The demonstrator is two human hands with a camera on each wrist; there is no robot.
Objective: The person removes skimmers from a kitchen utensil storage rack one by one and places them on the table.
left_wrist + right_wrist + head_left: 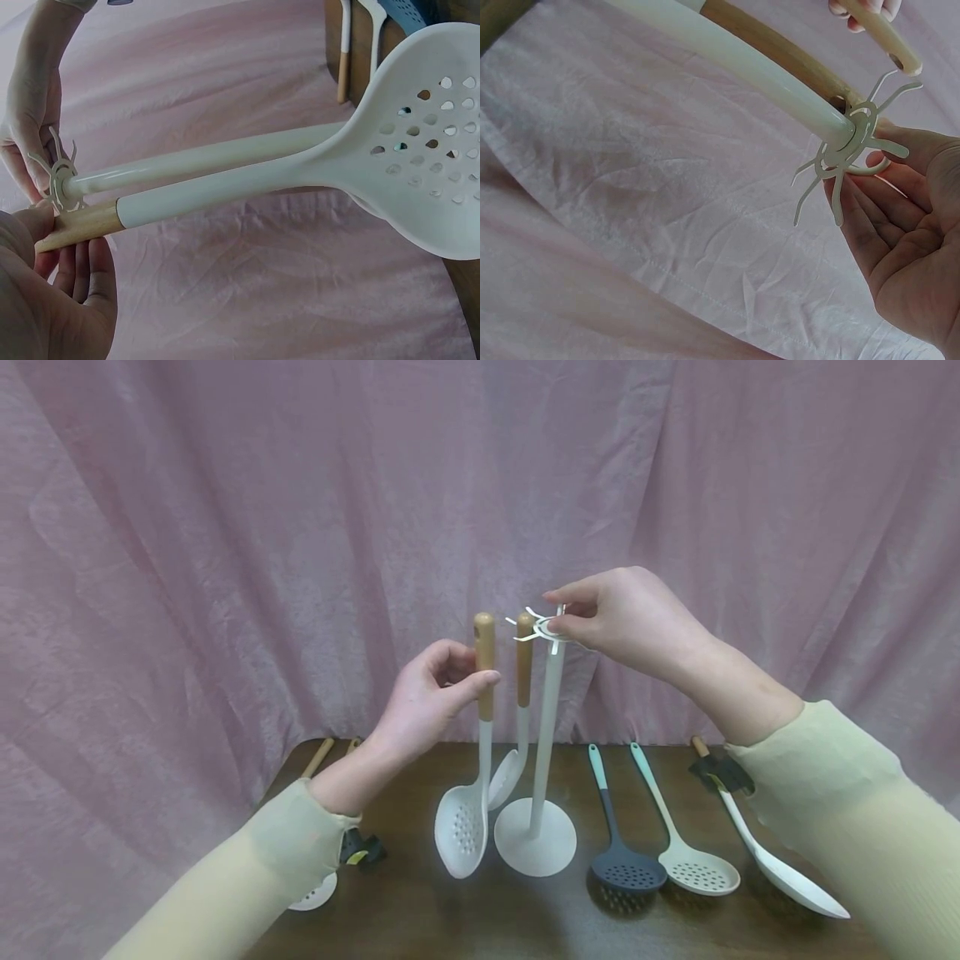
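My left hand (442, 689) grips the wooden handle of a white slotted spoon (462, 827) and holds it upright beside a white utensil stand (546, 718). The spoon's perforated bowl (427, 150) fills the left wrist view, with my left hand (52, 300) on the wooden end. My right hand (600, 614) pinches the hook ring (542, 627) at the top of the stand. Seen from the right wrist, the hook ring (851, 146) lies against the fingers of my right hand (907, 225). A second wooden-handled spoon (523, 672) hangs from the stand.
On the brown table (420, 918) right of the stand's round base (535, 847) lie a dark slotted spoon (626, 870), a mint-handled slotted spoon (697, 870) and a white spoon (787, 872) with a black clip (723, 772). More utensils lie under my left sleeve. Pink cloth (225, 527) hangs behind.
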